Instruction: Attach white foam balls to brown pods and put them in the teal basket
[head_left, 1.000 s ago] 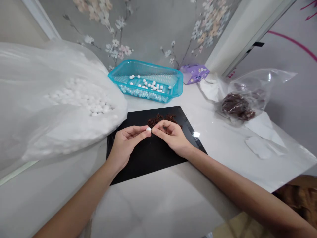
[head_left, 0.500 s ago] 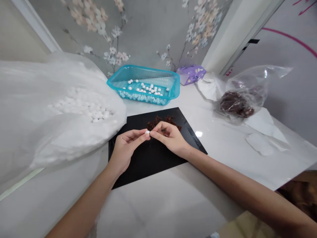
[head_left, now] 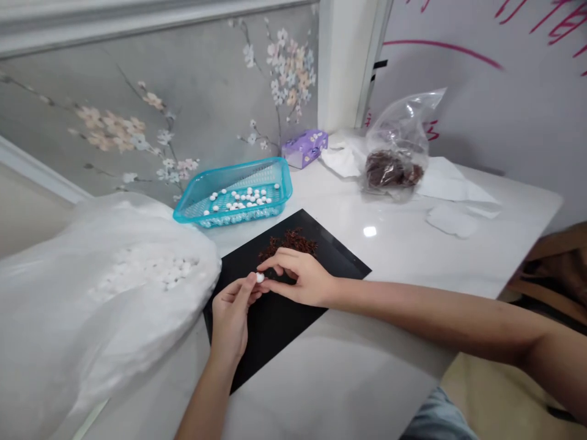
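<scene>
A small white ball (head_left: pixel 260 277) is pinched between the thumb and fingers of my left hand (head_left: pixel 235 308), above the black mat (head_left: pixel 270 336). My right hand (head_left: pixel 302 276) comes in from the other side, its thumb and index finger closed around the same ball. Just beyond my fingers, a loose heap of dark reddish-brown shreds (head_left: pixel 298 240) lies on the mat, partly covered by my right hand.
Behind the mat stands a blue plastic basket (head_left: pixel 282 205) with several white balls inside. A big translucent bag (head_left: pixel 137 330) of white balls fills the left. At the back right are a purple tissue pack (head_left: pixel 306 148), white paper (head_left: pixel 452 221) and a clear bag (head_left: pixel 397 168) of brown material.
The view has swung to the right, so the things appear further left. My right index finger is now more arched over the ball, and the ball stays between my hands.
</scene>
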`<act>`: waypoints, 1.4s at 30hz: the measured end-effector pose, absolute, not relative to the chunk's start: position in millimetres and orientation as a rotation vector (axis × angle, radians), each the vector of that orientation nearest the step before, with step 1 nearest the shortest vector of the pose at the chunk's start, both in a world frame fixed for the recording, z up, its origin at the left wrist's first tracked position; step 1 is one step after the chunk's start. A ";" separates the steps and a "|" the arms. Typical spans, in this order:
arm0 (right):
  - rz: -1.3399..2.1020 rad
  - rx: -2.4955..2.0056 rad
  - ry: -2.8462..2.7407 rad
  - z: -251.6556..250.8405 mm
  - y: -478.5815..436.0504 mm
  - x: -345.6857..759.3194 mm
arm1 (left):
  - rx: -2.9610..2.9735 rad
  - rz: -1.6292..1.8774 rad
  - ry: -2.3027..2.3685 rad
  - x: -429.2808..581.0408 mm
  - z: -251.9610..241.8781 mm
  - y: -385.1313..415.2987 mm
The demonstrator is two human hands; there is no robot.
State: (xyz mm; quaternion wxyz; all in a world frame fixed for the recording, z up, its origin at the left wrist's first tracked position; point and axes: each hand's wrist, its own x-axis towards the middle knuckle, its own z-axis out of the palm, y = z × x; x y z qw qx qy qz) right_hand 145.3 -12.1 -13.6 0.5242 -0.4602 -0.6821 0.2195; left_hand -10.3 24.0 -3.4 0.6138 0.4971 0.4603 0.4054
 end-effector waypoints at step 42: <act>-0.166 -1.858 -2.048 61.3 135.6 183.0 | 1.118 0.886 0.975 -8.7 -0.7 20.3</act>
